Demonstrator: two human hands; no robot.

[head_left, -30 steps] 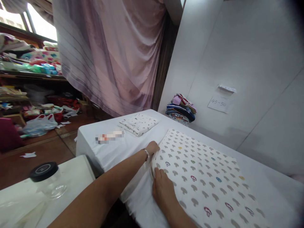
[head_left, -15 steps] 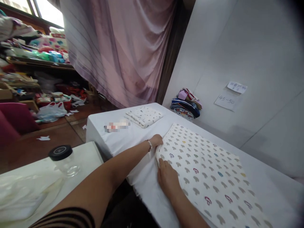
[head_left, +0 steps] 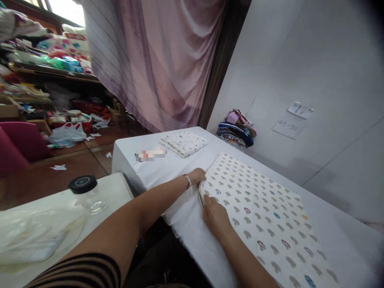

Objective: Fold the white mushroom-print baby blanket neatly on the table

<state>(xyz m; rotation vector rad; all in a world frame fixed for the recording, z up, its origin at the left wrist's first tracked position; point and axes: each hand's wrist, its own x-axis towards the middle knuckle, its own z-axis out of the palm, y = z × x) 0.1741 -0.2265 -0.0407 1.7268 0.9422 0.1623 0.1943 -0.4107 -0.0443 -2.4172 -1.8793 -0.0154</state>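
Observation:
A folded white cloth with grey and coloured mushroom-like prints lies flat on the white-covered table. My left hand, with a bracelet at the wrist, is closed on the cloth's near left edge; its fingertips are partly hidden. Just below it, my right hand grips the same layered edge, fingers curled round it. Farther up the table sits a second folded white cloth with a small print, apart from both hands.
A blurred-out small item lies left of the smaller cloth. A lidded clear jar and plastic wrapping rest on a side table at left. Folded clothes are stacked by the wall. A pink curtain hangs behind.
The view has shifted slightly. Both hands stay on the same cloth edge, the right one only slightly moved along it; the cloth lies much as before.

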